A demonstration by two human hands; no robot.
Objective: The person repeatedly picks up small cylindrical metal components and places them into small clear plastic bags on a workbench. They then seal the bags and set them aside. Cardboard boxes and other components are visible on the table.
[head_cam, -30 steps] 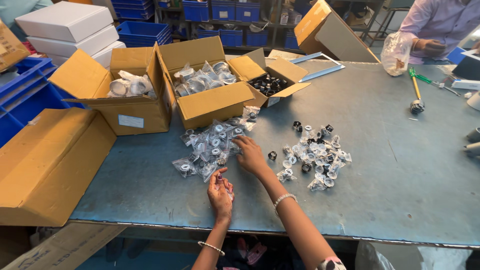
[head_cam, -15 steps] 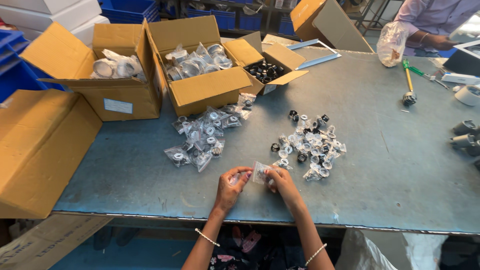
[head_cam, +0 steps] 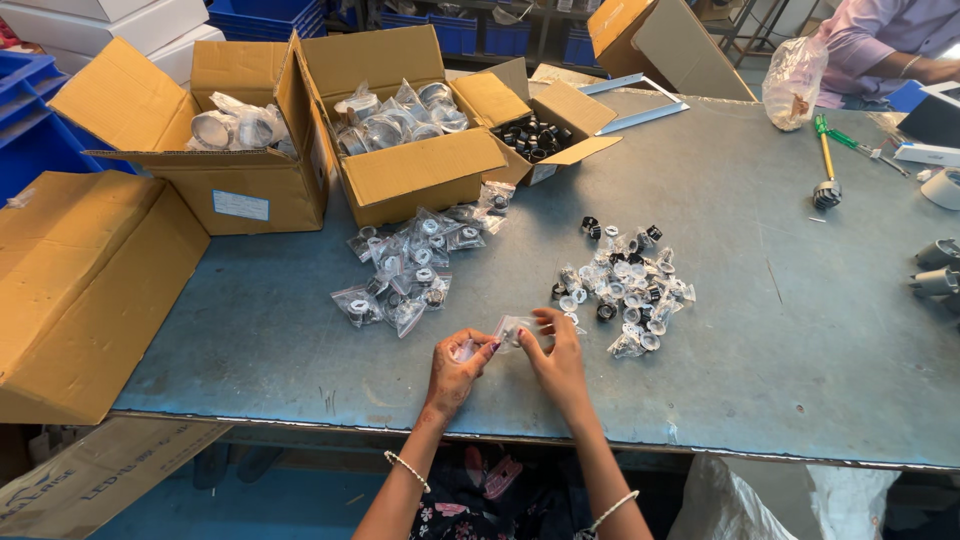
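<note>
On the table [head_cam: 800,330], the bagged parts pile [head_cam: 410,265] lies at ten o'clock from the hands and the loose parts pile [head_cam: 625,285] at one o'clock. Three open boxes [head_cam: 400,130] stand behind the piles at twelve. A closed carton [head_cam: 80,290] sits at nine o'clock.

A single head-worn camera looked steeply down and forward over the grey worktable [head_cam: 780,330], from the near edge where the wearer stood. It sat close above the left hand [head_cam: 455,370] and right hand [head_cam: 558,362], low in the centre of the frame, while the cardboard boxes [head_cam: 400,150] and another person's sleeve [head_cam: 880,40] lay farther off along the top. No second view overlapped it.
</note>
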